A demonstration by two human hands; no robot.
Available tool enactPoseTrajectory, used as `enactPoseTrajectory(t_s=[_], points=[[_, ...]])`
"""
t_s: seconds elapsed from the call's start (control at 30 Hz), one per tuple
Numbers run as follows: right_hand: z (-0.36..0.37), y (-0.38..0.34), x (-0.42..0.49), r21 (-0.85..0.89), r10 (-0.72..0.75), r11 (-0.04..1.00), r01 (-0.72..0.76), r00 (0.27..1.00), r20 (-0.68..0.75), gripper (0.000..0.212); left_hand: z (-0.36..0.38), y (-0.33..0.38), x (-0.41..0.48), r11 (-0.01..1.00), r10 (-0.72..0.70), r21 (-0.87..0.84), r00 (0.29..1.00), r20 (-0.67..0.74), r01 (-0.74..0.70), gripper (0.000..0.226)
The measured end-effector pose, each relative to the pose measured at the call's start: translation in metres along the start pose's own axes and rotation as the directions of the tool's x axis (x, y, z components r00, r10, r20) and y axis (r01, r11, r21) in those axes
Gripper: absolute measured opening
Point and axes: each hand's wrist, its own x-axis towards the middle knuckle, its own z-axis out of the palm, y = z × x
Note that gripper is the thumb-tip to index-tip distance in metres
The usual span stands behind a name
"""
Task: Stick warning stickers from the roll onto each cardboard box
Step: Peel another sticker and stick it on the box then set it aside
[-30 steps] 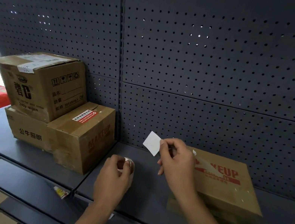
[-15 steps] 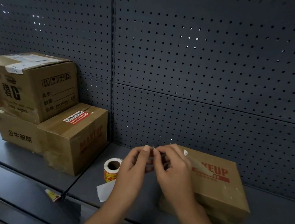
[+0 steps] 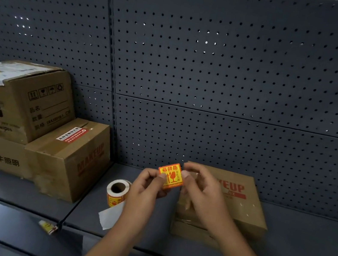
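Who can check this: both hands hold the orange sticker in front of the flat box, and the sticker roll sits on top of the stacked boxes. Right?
Not quite. The head view shows the roll on the shelf beside the stacked boxes, not on top of them. The rest holds: left hand and right hand hold the orange sticker in front of the flat box.

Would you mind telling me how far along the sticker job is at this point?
Done: no orange sticker shows on any visible box face. In hand: the left hand and right hand pinch one orange warning sticker in front of the flat box; the roll sits to their left. Left: that box and the three stacked boxes.
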Motion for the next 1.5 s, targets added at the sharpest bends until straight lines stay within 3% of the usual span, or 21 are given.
enactPoseTrajectory(t_s=[0.1,0.3,0.5,0.83,1.0,1.27,1.5], points=[[-0.007,-0.004,0.002,0.156,0.129,0.98,-0.124,0.991,-0.019,0.006,0.002,0.005,0.0,0.998,0.035,0.056,0.997,0.065,-0.039,0.014],[-0.024,-0.011,-0.004,0.077,0.07,0.995,-0.069,0.998,-0.005,0.008,0.005,0.005,0.005,0.975,0.075,0.196,0.986,0.152,-0.105,0.014],[-0.037,-0.005,-0.007,0.145,0.038,0.989,-0.032,0.999,-0.034,0.021,0.016,0.007,0.01,0.946,0.135,0.253,0.955,0.264,-0.204,0.015],[-0.063,0.0,-0.016,-0.038,0.005,0.999,-0.014,0.973,-0.231,0.021,0.054,-0.008,0.012,0.887,0.183,0.388,0.963,0.199,-0.249,0.002],[-0.086,0.003,-0.022,0.021,0.062,0.998,-0.059,0.953,-0.296,0.022,0.078,-0.006,0.014,0.916,0.112,0.353,0.966,0.231,-0.191,0.025],[-0.121,0.01,-0.032,-0.005,0.07,0.997,-0.078,0.926,-0.371,0.026,0.115,-0.003,0.01,0.885,0.044,0.426,0.945,0.323,-0.187,0.015],[-0.145,0.014,-0.042,-0.072,0.085,0.99,-0.122,0.917,-0.39,0.029,0.136,-0.019,0.012,0.803,0.003,0.563,0.946,0.324,-0.196,0.027]])
